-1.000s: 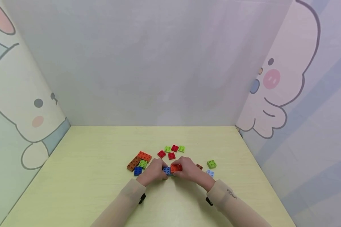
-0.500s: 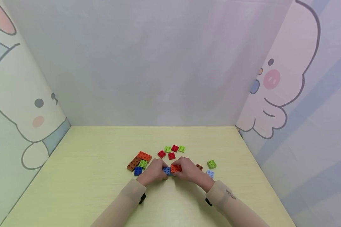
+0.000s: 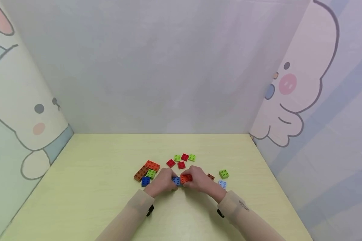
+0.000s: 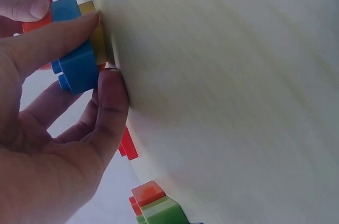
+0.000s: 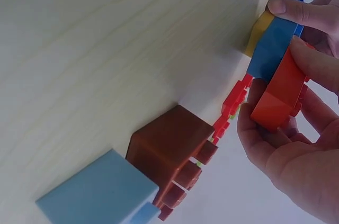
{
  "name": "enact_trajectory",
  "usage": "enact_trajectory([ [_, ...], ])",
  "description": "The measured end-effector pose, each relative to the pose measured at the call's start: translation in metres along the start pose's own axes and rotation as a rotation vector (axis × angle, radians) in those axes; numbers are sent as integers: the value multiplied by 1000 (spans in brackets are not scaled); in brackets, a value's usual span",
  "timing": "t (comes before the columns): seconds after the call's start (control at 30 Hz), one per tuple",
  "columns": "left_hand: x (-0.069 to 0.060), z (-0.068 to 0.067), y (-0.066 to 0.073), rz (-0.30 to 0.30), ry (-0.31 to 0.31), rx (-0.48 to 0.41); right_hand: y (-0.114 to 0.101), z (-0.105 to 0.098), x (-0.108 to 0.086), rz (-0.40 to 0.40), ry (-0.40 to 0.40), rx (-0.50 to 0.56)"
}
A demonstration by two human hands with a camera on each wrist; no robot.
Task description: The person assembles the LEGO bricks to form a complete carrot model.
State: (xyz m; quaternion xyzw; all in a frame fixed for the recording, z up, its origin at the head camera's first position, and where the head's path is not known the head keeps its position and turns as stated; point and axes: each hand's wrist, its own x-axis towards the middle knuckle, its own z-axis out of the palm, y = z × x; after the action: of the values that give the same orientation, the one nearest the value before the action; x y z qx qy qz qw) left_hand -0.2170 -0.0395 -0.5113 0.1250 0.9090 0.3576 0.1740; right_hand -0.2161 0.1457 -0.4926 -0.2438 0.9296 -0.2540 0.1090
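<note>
My left hand [image 3: 163, 182] grips a blue brick [image 3: 176, 181] by its left end, thumb on the near side. On top of its right part sits an orange-red brick [image 5: 279, 91], which my right hand [image 3: 200, 180] pinches between thumb and fingers. Below the blue brick [image 4: 79, 69] a yellow brick [image 4: 99, 38] shows in the left wrist view, close to the table. In the right wrist view the yellow brick [image 5: 259, 34] lies under the blue one [image 5: 273, 49], and the orange-red brick reaches past the blue one's end.
Left of the hands lie orange [image 3: 152, 165], brown [image 3: 141, 173], green [image 3: 151, 173] and dark blue [image 3: 145, 181] bricks. Several small red and green bricks [image 3: 181, 165] lie behind. To the right are a brown brick [image 3: 210, 177], a green one [image 3: 224, 173] and a light blue one [image 3: 222, 184].
The head view has shifted very slightly. Both hands keep their hold on the stacked bricks, with no clear movement between the pieces.
</note>
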Motion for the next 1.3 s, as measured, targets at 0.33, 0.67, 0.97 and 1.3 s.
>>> enact_trajectory([
  [0.33,-1,-1,0,3,2,-6,7,2,-1,-16,17,41],
  [0.67,0,-1,-4,16,11,9,15,7,-4,14,69,103],
  [0.97,2,0,-2,6,15,15,14,-1,-10,24,59,79],
  [1.3,0,1,-4,12,22,33,17,-4,-14,25,57,78],
])
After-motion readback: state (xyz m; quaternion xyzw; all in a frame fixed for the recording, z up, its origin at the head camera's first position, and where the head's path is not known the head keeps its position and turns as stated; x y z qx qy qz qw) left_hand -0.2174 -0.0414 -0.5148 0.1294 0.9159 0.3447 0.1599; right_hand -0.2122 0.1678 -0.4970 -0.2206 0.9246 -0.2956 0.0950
